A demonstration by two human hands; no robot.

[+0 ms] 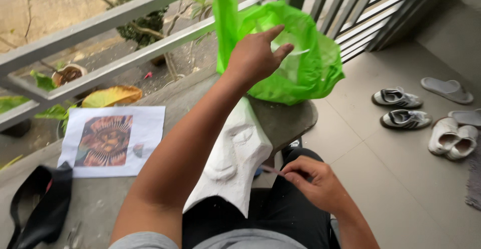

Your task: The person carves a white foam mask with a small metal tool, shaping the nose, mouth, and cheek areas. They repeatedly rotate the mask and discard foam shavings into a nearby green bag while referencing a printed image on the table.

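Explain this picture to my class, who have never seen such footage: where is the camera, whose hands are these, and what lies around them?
The camera sits on a person's head, looking down at their own bare hands. The left hand reaches into a green bag standing on a grey ledge. The right hand pinches a thin stick-like tool. A white carved face leans against the lap. On the ledge lie a printed picture and a black pouch. Shoes rest on the tiled floor.

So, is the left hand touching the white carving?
No, the left hand is up at the green bag, above the carving.
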